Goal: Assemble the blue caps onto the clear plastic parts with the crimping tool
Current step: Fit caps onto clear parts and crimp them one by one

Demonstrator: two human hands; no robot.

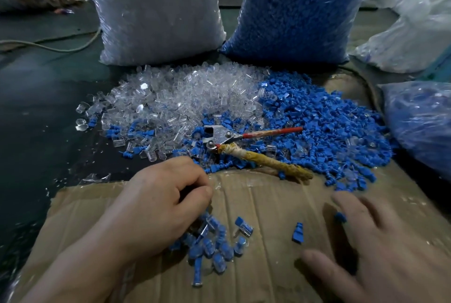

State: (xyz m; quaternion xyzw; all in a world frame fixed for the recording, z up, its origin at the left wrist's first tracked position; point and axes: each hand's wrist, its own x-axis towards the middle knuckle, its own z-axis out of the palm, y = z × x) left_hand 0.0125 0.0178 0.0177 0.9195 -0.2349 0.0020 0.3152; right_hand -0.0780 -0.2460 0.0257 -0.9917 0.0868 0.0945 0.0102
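Right hand (pixel 390 241) was recorded spread over cardboard (pixel 268 205), grip wide; left hand (pixel 156 205) curled above assembled pieces (pixel 214 246), grip contents indiscernible; crimping tool (pixel 219 135) was found lying on blue caps (pixel 329 127) beside clear plastic parts (pixel 183 92).

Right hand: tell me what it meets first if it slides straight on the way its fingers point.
The right hand would likely cross bare cardboard and meet the crimping tool's yellow-wrapped handle near its end; depth is unclear.
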